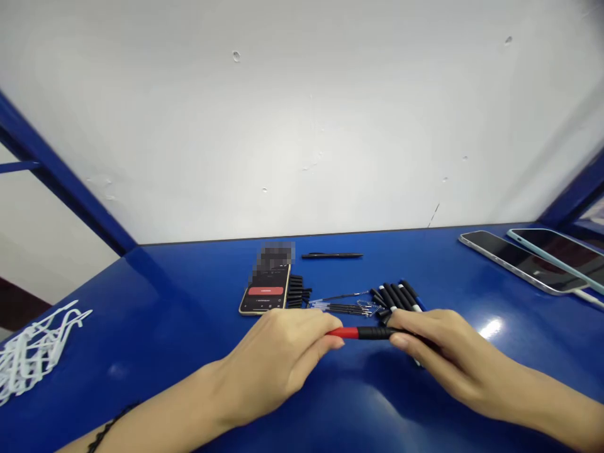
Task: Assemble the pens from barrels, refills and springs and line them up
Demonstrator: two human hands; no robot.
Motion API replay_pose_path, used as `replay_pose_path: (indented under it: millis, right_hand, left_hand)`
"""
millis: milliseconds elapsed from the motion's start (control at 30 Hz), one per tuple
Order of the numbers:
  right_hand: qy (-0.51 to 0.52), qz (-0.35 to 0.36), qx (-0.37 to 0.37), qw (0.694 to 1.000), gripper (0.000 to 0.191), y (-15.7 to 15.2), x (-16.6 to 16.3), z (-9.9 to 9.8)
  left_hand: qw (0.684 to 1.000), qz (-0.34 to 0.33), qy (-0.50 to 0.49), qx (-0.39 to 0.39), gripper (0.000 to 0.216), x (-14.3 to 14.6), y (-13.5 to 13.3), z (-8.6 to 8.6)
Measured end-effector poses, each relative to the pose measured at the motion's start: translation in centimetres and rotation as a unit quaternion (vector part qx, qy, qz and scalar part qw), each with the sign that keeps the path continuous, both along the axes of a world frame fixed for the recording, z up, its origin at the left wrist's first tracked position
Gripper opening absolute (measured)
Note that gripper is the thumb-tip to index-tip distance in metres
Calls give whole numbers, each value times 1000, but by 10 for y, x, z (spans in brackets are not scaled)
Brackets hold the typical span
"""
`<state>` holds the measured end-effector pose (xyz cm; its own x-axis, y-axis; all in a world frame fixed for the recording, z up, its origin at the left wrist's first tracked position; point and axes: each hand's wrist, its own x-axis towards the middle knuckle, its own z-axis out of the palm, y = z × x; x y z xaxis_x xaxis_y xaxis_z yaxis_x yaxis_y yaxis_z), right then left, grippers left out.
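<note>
Both hands hold one red and black pen (350, 333) level above the blue table. My left hand (278, 352) pinches its red part between thumb and fingers. My right hand (448, 355) grips the black ribbed end, and its fingers hide that tip. Just behind the right hand lie several black pen barrels (394, 296), some with white ends. Thin pen refills (342, 308) and small springs (370, 304) are spread to the left of the barrels. Small black pen parts (296, 292) are grouped beside a phone (265, 292).
A finished-looking black pen (333, 255) lies near the back edge. Two phones (519, 258) (561, 245) rest at the right, with a white cable (589, 298). White plastic strips (35, 355) are heaped at the left. A white wall (302, 126) stands behind the blue table (179, 283).
</note>
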<state>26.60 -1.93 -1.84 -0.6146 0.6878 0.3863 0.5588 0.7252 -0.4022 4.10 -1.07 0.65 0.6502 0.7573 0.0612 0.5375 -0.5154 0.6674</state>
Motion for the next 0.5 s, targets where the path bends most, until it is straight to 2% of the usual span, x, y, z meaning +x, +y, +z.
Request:
replay_pose_path:
  millis: [33,67,133,200,267,367,500]
  right_hand:
    - [5,-7,-37,999,22,0,-1,1]
    - [5,-9,-64,998,24,1,-2,2]
    - [-1,-19,-87,996,26,7,3,3]
    - [0,-45,-73,996,24,17,14,1]
    - [11,-79,-40,996,22,28,25,-3]
    - [17,-96,-31,995,27,40,37,-9]
    - [14,-94,-39,995,29,43,37,-12]
  left_hand:
    - [997,-21,27,67,26,-2,2,1]
    - [993,-42,47,103,28,-4,7,2]
    - [991,-53,70,105,28,-10,21,8]
    - [989,10,71,130,32,-18,42,15]
    - [972,56,134,186,32,-27,66,18]
    - [964,37,184,189,20,-35,96,13]
    - [963,13,204,178,15,-32,114,0]
